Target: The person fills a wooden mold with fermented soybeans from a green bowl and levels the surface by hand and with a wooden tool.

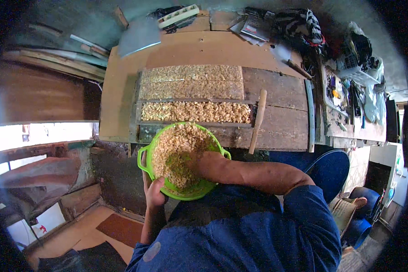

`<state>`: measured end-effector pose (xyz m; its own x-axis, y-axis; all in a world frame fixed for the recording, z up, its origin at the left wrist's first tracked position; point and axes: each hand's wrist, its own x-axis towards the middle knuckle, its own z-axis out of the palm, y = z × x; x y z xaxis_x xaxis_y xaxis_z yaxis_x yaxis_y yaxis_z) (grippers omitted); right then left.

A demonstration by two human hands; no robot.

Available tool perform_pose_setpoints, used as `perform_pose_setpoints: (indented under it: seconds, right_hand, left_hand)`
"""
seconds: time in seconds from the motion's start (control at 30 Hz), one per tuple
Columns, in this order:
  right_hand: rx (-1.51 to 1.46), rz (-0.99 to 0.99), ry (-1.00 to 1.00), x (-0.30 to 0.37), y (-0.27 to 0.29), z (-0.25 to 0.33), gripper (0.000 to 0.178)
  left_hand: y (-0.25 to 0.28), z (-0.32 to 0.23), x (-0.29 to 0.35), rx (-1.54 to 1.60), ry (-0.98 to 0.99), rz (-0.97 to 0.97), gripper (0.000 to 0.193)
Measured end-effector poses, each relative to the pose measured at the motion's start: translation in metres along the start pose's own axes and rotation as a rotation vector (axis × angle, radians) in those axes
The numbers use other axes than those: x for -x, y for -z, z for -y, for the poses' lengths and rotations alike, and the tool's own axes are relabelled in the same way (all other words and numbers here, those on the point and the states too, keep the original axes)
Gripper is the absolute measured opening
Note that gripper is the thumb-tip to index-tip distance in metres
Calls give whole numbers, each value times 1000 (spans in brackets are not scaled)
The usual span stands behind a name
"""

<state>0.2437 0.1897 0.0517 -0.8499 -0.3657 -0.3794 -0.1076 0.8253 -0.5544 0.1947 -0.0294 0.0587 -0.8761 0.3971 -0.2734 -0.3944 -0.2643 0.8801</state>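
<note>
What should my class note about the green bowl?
The green bowl is round and plastic-looking, with a loop handle at left and another partly seen at right. Mouth up at the near edge of the table, it holds a pale mix, leaving its near wall bare. The left hand grips its near-left rim; the right hand reaches inside.

Our left forearm [152,223] stands nearly upright from the lower edge, bare, ending in our left hand [154,194], which is curled in a grip with the thumb [158,183] in sight. Our bare right forearm [254,176] stretches leftward in front of us, our right hand [205,164] pointing left, its fingers hidden.
</note>
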Motion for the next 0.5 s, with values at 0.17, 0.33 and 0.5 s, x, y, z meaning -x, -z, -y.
perform_pose_setpoints:
  seconds: [0.17, 0.33, 0.5]
  right_hand:
    - [-36, -152, 48, 5, 6, -20, 35]
    - [-390, -831, -137, 40, 65, -43, 15]
    - [-181, -793, -271, 64, 59, -103, 18]
  left_hand:
    - [-7, -4, 0, -68, 134, -71, 95]
    - [4, 0, 0, -32, 78, -54, 91]
    - [-6, -5, -3, 5, 49, -19, 88]
